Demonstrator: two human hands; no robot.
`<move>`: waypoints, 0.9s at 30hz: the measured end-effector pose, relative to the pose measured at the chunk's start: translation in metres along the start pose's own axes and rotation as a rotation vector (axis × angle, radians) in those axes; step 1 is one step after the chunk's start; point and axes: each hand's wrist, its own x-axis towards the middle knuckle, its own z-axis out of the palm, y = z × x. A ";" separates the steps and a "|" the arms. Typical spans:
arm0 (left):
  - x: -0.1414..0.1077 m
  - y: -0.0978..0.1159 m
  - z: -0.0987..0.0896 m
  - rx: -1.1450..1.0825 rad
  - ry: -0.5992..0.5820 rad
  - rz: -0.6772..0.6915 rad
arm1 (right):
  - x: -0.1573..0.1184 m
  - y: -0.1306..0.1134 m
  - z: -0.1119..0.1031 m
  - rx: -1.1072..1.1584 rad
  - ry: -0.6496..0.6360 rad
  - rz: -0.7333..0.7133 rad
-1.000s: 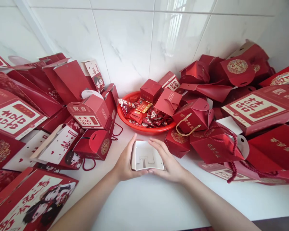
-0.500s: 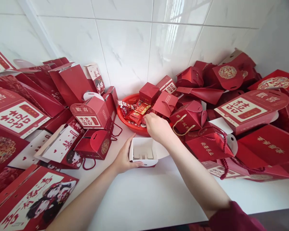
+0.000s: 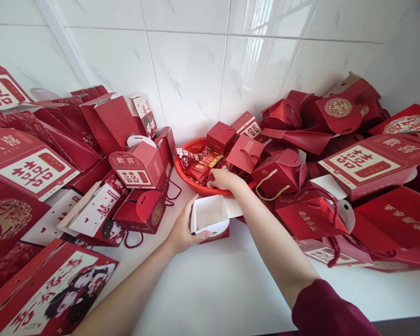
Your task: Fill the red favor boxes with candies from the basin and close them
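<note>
My left hand (image 3: 186, 229) is closed round the near left side of a small open gift box (image 3: 214, 229), thumb along its front rim. The box is white inside and red outside, and nothing shows inside it. Its back flap sticks out to the right, under my right forearm. Just behind it stands a red plastic basin (image 3: 187, 179) with wrapped candies (image 3: 199, 170) in it. My right hand (image 3: 224, 179) reaches over the basin's near rim, its fingers pinched together among the candies. What they grip, if anything, is too small to make out.
Red gift boxes crowd both sides, such as a corded box (image 3: 145, 210) at left and a gold-corded box (image 3: 278, 172) at right. A plain red box (image 3: 222, 136) rests at the basin's back. A tiled wall (image 3: 189, 70) closes off the white table (image 3: 210, 289).
My left hand has tipped the gift box, so its inside shows differently and more of its red front is visible. My right hand stays at the basin, now slightly lower among the candies.
</note>
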 end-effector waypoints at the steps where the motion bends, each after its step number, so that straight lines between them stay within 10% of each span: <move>1: 0.000 0.000 0.000 0.012 -0.003 -0.004 | -0.004 0.002 0.000 0.036 0.054 -0.006; 6: -0.003 0.000 0.001 0.029 -0.031 -0.006 | -0.033 0.009 -0.007 0.270 0.213 -0.050; 11: -0.004 -0.001 0.003 0.026 -0.067 -0.012 | -0.058 0.010 -0.016 0.828 0.050 -0.268; 19: -0.006 0.005 0.003 0.067 -0.113 -0.018 | -0.077 0.013 -0.033 0.623 0.028 -0.375; 24: -0.004 0.004 0.004 0.052 -0.114 0.003 | -0.094 0.014 -0.047 0.466 -0.265 -0.391; 27: -0.004 0.003 0.004 0.064 -0.114 -0.011 | -0.090 0.015 -0.045 0.411 -0.098 -0.345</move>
